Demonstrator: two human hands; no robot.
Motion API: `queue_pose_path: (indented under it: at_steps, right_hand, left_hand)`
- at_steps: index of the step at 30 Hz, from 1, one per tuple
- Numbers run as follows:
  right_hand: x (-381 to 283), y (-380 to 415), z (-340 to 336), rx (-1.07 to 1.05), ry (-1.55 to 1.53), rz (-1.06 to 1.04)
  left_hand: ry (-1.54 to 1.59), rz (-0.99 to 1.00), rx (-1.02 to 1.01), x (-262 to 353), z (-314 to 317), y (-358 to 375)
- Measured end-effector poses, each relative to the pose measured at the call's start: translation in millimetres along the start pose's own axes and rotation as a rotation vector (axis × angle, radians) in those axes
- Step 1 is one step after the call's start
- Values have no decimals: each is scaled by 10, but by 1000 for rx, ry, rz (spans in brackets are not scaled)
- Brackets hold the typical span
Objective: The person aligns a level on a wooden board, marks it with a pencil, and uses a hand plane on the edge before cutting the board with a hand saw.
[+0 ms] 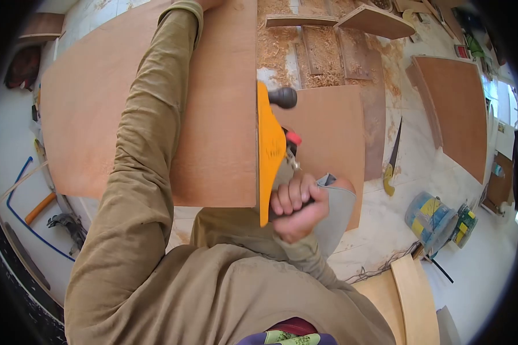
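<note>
A yellow hand plane [271, 150] lies on its side against the right edge of a large plywood board [218, 115]. My right hand [299, 204] is wrapped round the plane's rear handle. Its dark round front knob [284, 98] points right, with no hand on it. My left arm stretches across the board, and only a sliver of my left hand [212, 3] shows at the top edge; its fingers are out of sight.
Wood shavings [328, 57] and plywood pieces [328, 121] cover the floor to the right. A handsaw [392, 164] lies there, near a blue bucket [429, 218]. A curved-edge panel [452, 109] stands further right. On the left is a blue-framed bow saw [18, 210].
</note>
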State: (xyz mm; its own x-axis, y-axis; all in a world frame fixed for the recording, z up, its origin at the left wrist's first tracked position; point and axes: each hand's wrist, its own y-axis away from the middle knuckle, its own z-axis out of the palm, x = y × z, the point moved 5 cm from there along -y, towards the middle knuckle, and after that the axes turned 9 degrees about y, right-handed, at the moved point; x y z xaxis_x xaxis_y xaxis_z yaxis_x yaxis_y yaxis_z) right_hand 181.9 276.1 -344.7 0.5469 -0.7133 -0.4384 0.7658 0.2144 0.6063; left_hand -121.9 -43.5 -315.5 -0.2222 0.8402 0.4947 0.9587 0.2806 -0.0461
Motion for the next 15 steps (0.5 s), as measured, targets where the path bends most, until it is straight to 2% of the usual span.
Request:
queue_pose_path:
  at_steps: [3,7,9,11,15]
  right_hand:
    - [50,231,36,122,7,23]
    - [-183,-1455,756,-157,-183,-45]
    - [-277,-1771,967,-170,-211,-62]
    - [-216,-1478,783,-163,-157,-65]
    - [-12,35,47,-62,20,-49]
  left_hand:
    - [-37,-21,-38,57,42,54]
    - [-54,-14,-67,95,23,-12]
    - [-91,-21,-52,62,15,1]
    - [-60,0,-50,65,3,-10]
    - [-74,20,-20,9,41,-1]
